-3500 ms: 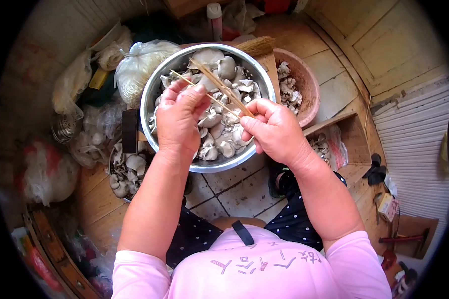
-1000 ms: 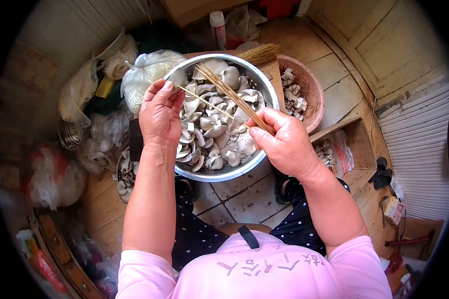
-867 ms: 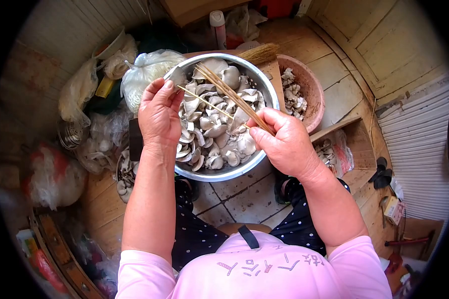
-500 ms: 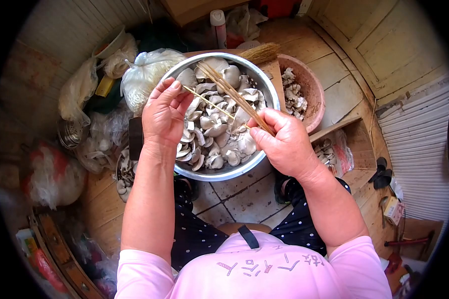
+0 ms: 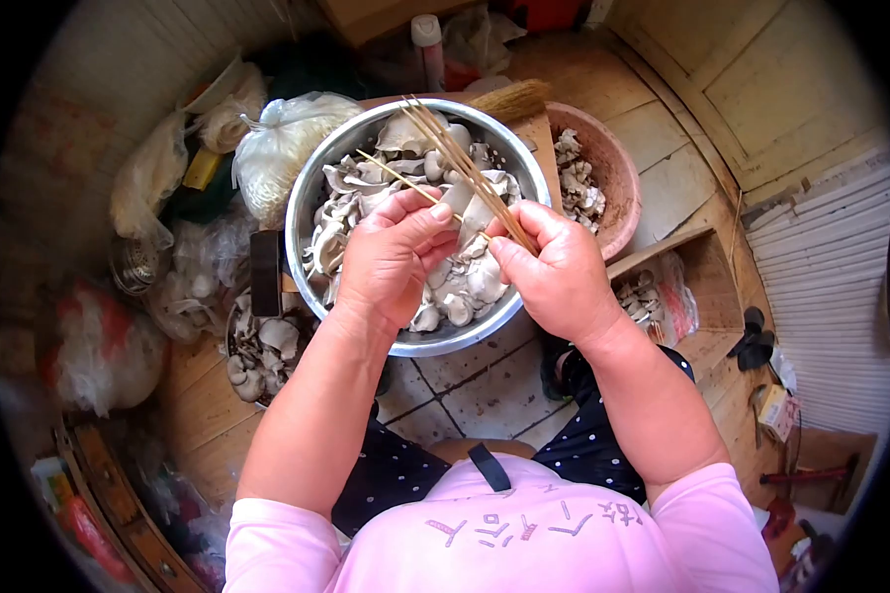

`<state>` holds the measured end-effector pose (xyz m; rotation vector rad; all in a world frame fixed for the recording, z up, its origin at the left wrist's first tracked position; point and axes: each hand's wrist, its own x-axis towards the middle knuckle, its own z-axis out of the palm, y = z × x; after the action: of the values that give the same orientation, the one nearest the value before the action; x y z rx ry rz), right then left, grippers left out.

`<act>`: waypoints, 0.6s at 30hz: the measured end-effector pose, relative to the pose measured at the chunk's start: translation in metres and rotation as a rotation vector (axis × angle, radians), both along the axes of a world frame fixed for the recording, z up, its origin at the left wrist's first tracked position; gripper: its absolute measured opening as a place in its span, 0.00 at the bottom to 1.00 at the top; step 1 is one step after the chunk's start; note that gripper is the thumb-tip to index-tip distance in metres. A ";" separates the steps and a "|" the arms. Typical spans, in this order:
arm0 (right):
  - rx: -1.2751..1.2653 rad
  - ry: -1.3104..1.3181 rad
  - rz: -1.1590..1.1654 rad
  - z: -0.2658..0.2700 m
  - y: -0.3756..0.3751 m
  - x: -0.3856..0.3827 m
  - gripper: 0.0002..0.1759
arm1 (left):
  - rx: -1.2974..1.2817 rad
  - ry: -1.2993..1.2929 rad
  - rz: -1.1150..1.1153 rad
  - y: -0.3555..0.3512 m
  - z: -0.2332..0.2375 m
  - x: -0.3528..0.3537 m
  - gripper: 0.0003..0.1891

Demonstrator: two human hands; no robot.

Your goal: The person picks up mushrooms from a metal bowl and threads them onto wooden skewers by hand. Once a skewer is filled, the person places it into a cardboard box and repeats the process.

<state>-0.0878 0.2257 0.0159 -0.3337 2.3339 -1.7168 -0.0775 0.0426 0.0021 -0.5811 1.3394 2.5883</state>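
Note:
Both hands are over a large metal bowl (image 5: 302, 222) filled with grey mushrooms (image 5: 346, 188). My right hand (image 5: 554, 262) is closed round a bundle of thin wooden skewers (image 5: 455, 155) that point up and to the left. A single skewer (image 5: 396, 175) slants separately across the bowl, its lower end near my right fingertips. My left hand (image 5: 396, 247) pinches a pale mushroom piece (image 5: 462, 208) by that single skewer, close to the right hand. Whether the skewer passes through the piece is hard to make out.
A pink basin (image 5: 623, 198) with mushroom scraps stands right of the bowl. Below it is a wooden box (image 5: 717, 282). A bowl of mushrooms (image 5: 272, 341) sits at lower left, by a dark block (image 5: 265, 274). Plastic bags (image 5: 287, 148) lie left, a straw brush (image 5: 512, 101) behind.
My left hand has moved right and down, away from the single skewer's upper end, and now holds a mushroom piece near my right hand. My right hand has barely moved.

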 end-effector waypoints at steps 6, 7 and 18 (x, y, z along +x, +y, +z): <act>-0.044 0.022 -0.043 0.001 0.001 -0.006 0.09 | -0.117 0.045 0.059 -0.011 0.007 -0.009 0.15; -0.044 0.020 -0.046 0.002 0.002 -0.008 0.09 | -0.203 0.059 0.105 -0.016 0.011 -0.014 0.16; -0.141 -0.056 -0.061 0.011 0.006 -0.008 0.06 | -1.276 -0.018 -0.206 -0.032 -0.051 -0.047 0.16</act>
<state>-0.0960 0.2315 0.0274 -0.2373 2.2111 -1.8989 -0.1248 0.0102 -0.0490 -0.5218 2.7361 1.2757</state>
